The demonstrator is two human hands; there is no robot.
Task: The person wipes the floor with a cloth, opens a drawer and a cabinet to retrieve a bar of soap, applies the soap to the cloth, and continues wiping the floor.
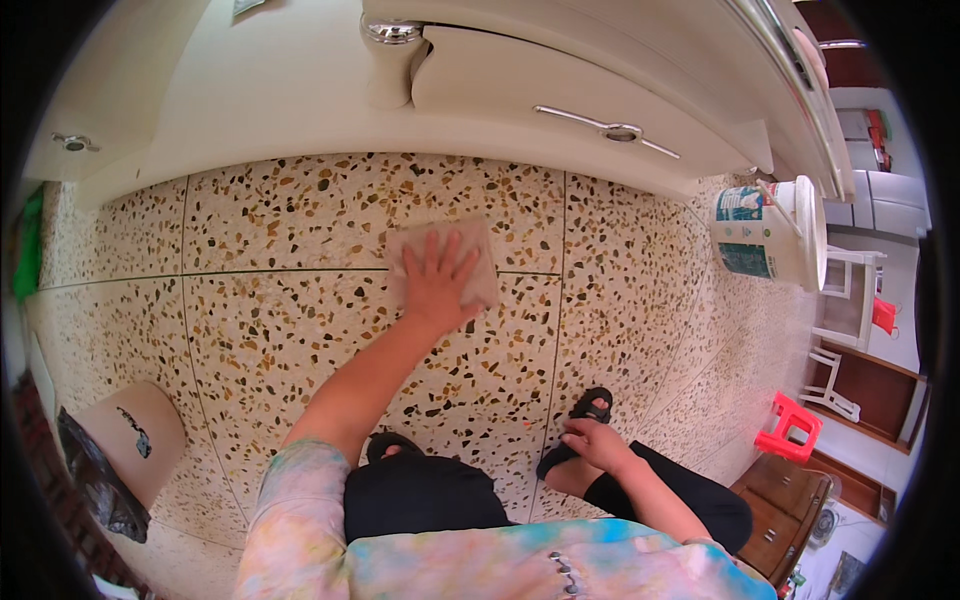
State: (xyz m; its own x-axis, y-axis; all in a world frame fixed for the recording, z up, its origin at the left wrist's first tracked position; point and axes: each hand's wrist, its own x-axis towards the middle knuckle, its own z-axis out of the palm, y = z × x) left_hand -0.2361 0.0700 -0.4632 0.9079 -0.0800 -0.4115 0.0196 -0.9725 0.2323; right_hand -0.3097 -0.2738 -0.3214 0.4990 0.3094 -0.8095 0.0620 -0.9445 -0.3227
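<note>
My left hand (437, 281) lies flat, fingers spread, on a folded pinkish-beige cloth (481, 236), which rests on the speckled terrazzo floor (300, 315). The cloth is pressed under the palm, across a dark joint line between tiles. Beside my right foot, my right hand (598, 444) hangs near the black sandal (559, 454), its fingers loosely bent; whether they touch the foot or sandal I cannot tell. No object shows in that hand.
A cream cabinet with a drawer (517, 82) spans the front. To the right stand a white plastic bucket (776, 232) and a red stool (789, 429). A bin (142, 435) with a black bag is at the lower left, and green material (28, 244) lies at the far left.
</note>
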